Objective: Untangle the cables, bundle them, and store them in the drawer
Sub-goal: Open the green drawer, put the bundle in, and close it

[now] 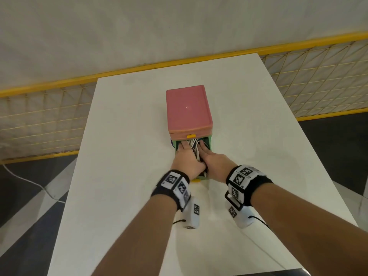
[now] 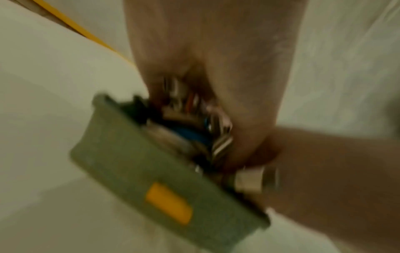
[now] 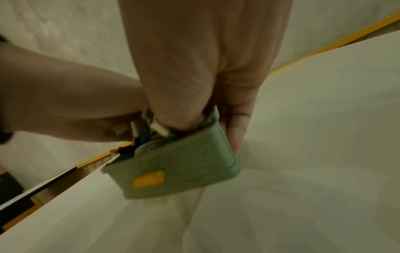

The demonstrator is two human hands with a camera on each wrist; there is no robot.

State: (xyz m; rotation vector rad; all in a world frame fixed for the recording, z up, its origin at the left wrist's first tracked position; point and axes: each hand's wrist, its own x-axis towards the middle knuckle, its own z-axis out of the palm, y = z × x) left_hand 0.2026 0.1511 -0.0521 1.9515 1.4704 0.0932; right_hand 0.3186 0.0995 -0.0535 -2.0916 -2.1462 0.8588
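Note:
A pink drawer box (image 1: 188, 108) stands mid-table with its green drawer (image 1: 210, 141) pulled out toward me. White and dark bundled cables (image 1: 192, 144) lie inside it. My left hand (image 1: 186, 155) lies flat on the cables' left side, fingers straight. My right hand (image 1: 212, 159) presses flat on their right side. In the left wrist view the drawer front (image 2: 140, 162) with its yellow handle (image 2: 168, 203) sits under the left hand (image 2: 216, 68), with the cables (image 2: 190, 133) packed below. In the right wrist view one finger of the right hand (image 3: 194, 59) hangs outside the drawer (image 3: 184, 164) wall.
The white table (image 1: 123, 156) has bare surface on both sides of the box. A yellow-framed mesh fence (image 1: 39, 116) runs behind the table. A white cord (image 1: 23, 180) lies on the dark floor at left.

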